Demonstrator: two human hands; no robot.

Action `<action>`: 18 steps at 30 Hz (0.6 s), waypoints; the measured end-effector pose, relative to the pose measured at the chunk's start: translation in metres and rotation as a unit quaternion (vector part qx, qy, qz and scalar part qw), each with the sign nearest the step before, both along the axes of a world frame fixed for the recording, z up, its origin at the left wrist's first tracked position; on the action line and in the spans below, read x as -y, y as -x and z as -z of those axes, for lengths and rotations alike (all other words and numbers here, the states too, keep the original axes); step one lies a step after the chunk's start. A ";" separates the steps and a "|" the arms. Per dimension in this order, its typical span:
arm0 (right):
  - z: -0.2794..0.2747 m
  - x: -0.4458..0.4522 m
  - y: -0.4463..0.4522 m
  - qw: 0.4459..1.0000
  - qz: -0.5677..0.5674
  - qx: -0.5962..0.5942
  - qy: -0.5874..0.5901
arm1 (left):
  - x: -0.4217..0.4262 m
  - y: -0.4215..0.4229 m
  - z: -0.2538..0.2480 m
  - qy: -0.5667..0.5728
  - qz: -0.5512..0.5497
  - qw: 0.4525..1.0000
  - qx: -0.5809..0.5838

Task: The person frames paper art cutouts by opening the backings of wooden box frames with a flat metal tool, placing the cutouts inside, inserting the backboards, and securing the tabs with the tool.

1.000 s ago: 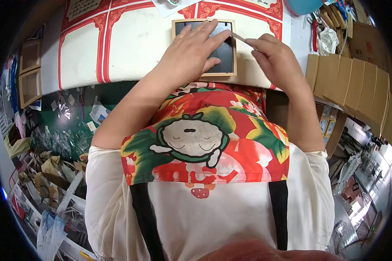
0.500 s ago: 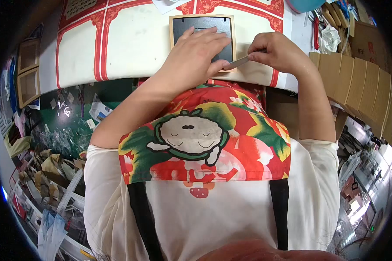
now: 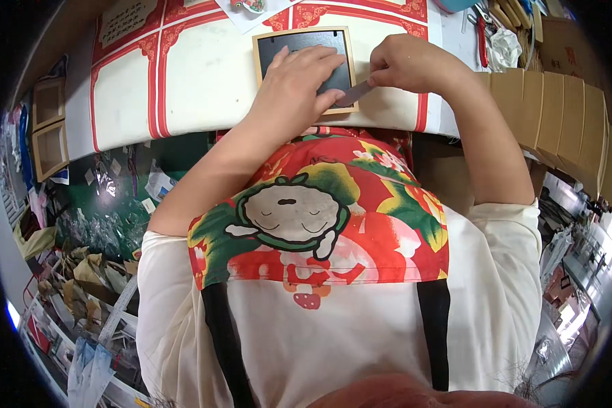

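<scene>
White table cover (image 3: 204, 75), printed with red-bordered panels, spreads around a wooden picture frame (image 3: 350, 51), which lies back up near the table's front edge, its dark backing board (image 3: 273, 49) set within the pale rim. Seen from the head camera, a printed sheet (image 3: 251, 20) lies just beyond the frame, a red-handled tool (image 3: 482, 44) is well off to its right, and folded cardboard (image 3: 547, 112) stands on that same side; two more wooden frames (image 3: 47, 127) are well to its left.

Left hand (image 3: 298, 83) lies palm down on the frame's backing board, fingers slightly parted, thumb stretched toward the frame's near right corner. Right hand (image 3: 409, 64), just right of the frame, pinches a flat metal blade (image 3: 355, 92) between thumb and curled forefinger; its other fingers are bent in and partly hidden.

What has changed is the blade's place — a second ago it met the frame's right side by the far corner, and now its tip is at the near right corner, close beside the left thumb. Left palm has stayed on the board. Work seems to have shifted down that side, the frame probably steadied throughout — whether the blade sits in the seam or merely over the rim, I cannot tell
</scene>
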State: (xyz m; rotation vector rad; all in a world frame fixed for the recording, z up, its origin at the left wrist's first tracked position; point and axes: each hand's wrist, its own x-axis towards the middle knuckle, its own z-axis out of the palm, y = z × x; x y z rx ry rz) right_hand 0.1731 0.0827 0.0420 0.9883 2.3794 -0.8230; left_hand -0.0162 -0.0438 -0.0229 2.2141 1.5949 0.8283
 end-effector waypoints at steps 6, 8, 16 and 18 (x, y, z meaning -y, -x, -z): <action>0.031 0.001 -0.051 0.875 0.330 -0.300 0.188 | 0.004 0.044 -0.006 0.070 -0.229 0.971 0.021; 0.038 0.010 -0.058 0.848 0.374 -0.323 0.192 | 0.007 0.048 -0.005 0.227 -0.243 0.943 0.025; 0.051 0.070 -0.043 0.754 0.497 -0.339 0.263 | 0.010 0.071 0.041 0.243 -0.236 0.896 0.286; 0.065 0.083 -0.032 0.729 0.479 -0.378 0.309 | 0.013 0.064 0.043 0.271 -0.234 0.795 0.489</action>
